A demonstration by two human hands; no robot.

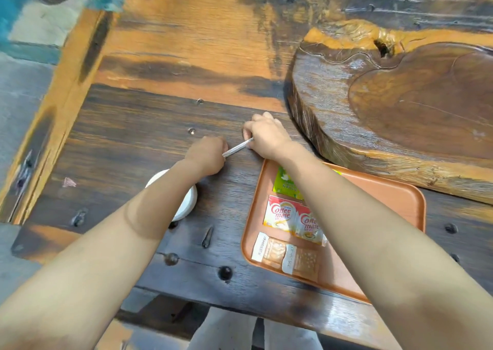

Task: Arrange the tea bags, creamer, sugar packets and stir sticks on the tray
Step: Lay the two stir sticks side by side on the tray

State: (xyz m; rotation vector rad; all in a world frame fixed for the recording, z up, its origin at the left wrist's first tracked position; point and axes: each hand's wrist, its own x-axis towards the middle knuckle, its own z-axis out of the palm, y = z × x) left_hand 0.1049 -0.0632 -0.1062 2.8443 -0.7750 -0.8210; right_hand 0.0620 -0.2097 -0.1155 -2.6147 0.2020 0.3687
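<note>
Both hands are pinched on one stir stick, the left hand closed on its near end, the right hand closed on its far end, so it spans the gap between them just above the dark table. Holding both ends probably keeps so thin a thing straight; whether more than one stick is there, I cannot tell. At about five o'clock from the grip sits the orange tray, already carrying a green tea bag, two creamer packets and two sugar packets in a column, its right side bare. A white dish lies at seven o'clock, under the left forearm
</note>
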